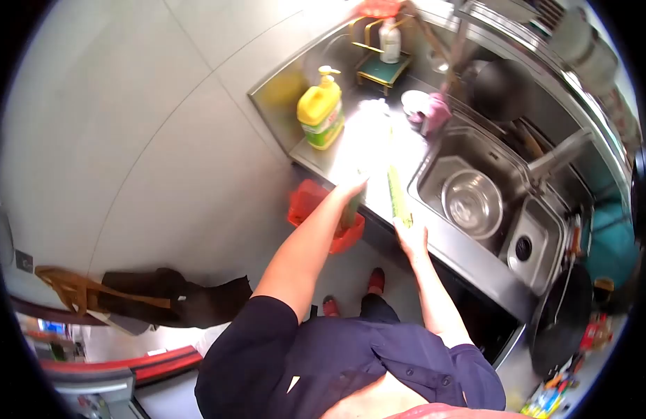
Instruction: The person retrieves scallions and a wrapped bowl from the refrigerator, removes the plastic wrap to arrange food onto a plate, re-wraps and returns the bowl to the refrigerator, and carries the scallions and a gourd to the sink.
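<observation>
A long green cucumber-like vegetable (395,188) lies over the bright steel counter (434,236), left of the sink. My right hand (411,234) is closed round its near end. Further left, at the counter's front edge, my left hand (353,185) is closed on a second dark green piece (351,209), which points down over a red bin (308,200). Glare and blur hide the fingertips and the far ends of both pieces.
A steel bowl (472,202) sits in the sink (434,160) under the faucet (560,155). Behind are a yellow soap bottle (321,115), a green-topped stand (383,68) and a pink cloth (437,113). A black wok (560,321) is at the right.
</observation>
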The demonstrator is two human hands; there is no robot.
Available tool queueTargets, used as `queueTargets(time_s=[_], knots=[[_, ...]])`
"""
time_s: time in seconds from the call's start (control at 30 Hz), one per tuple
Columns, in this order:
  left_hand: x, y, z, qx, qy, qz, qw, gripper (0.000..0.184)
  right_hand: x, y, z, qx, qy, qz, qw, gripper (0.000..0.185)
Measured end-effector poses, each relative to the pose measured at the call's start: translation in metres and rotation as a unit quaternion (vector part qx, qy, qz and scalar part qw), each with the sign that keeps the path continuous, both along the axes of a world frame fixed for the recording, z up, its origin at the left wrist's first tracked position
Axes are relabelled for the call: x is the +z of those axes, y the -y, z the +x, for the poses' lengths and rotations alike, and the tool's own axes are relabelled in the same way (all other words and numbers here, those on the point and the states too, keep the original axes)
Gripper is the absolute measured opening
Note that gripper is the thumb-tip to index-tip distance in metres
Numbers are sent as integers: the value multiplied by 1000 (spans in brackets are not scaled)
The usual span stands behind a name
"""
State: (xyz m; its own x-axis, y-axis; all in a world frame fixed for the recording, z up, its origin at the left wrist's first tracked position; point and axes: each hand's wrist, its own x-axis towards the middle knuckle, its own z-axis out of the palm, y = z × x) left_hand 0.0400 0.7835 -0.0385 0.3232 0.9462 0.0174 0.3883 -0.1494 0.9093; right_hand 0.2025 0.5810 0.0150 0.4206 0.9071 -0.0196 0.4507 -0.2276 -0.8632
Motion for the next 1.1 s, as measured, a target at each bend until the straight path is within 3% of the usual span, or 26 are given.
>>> queueTargets(time_s=[0.03,0.07,0.1,0.17,0.2,0.23,0.27,0.3,0.33,0.37,0.43,0.47,0.53,0.6,0.63,0.7,0.8,0.9,0.97,1.1], knots=[[26,1,-2,15,-18,15,1000,40,3,-21,4,18,-28,-50,998,45],[49,8,-4,32,-37,24,999,45,6,-37,6,17,-21,-8,1000,46],[51,14,-11,68,-23,39,997,50,6,-49,6,18,-14,34,999,47],[41,28,-28,163,33,81,983,59,-49,-78,23,6,-12,117,993,49],[28,42,-47,194,-39,51,979,56,-44,-83,22,0,6,178,984,43],[45,75,-66,211,-9,91,973,52,-23,-86,16,1,13,243,970,38],[28,104,-88,228,2,67,971,48,25,-82,12,85,-22,122,989,38],[13,141,-113,244,-48,78,965,44,24,-90,17,116,36,47,991,39],[-2,188,-137,265,-57,30,962,43,0,-87,24,102,213,146,961,40],[0,241,-158,289,-74,-61,953,44,0,-76,17,94,272,198,937,41],[-26,356,-198,347,-168,-141,912,43,-31,-75,26,204,243,256,913,43],[-58,414,-220,354,-206,-182,894,39,-37,-69,17,238,302,259,886,41],[-63,521,-241,395,-262,-278,835,35,-11,-26,-47,340,222,227,885,31],[-39,605,-258,434,-234,-373,786,34,-36,2,-106,470,95,149,865,22],[-41,644,-263,488,-209,-366,764,34,-48,22,-143,516,45,123,847,19],[-49,711,-264,587,-153,-345,716,34,-37,76,-230,651,84,142,741,13],[-59,779,-267,614,-132,-381,679,36,-20,171,-358,783,1,118,611,10],[-72,833,-269,667,-62,-375,641,38,14,268,-447,851,-15,96,516,9],[-53,860,-277,674,-25,-413,612,40,12,313,-491,876,-38,94,471,9],[-82,914,-288,728,27,-331,599,40,-1,365,-548,906,-12,85,415,10]])
